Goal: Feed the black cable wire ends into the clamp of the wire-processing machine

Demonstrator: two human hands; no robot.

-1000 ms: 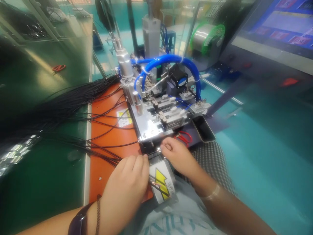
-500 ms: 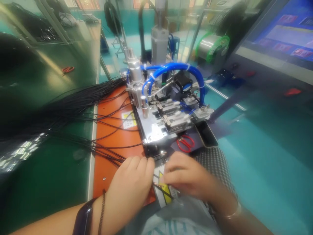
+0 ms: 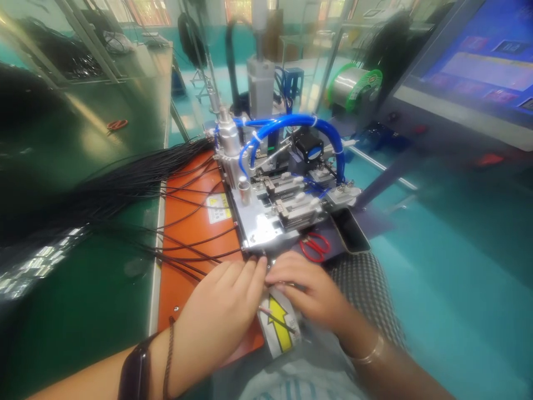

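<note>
My left hand (image 3: 229, 297) is closed, its back to me, around a thin black cable. A short end of this cable (image 3: 283, 321), pinkish near the hand, sticks out below the fingers over a yellow-and-white arrow label (image 3: 280, 333). My right hand (image 3: 310, 289) meets it from the right, thumb and fingers pinched together close to the left fingertips. What the right fingers hold is hidden. Both hands are just in front of the metal machine (image 3: 266, 222) with blue tubes (image 3: 303, 120). More black cables (image 3: 179, 256) run in from the left.
An orange panel (image 3: 200, 239) lies under the cables, beside a dark green table (image 3: 104, 305). Right of the machine are red-handled scissors or snips (image 3: 315, 247) and a phone (image 3: 352, 230). Behind stands a green-rimmed wire spool (image 3: 356, 88); a screen (image 3: 491, 55) is at upper right.
My right hand has moved slightly left and up, its fingers now against the left fingertips. The cable end has shifted a little, and the view has turned slightly.
</note>
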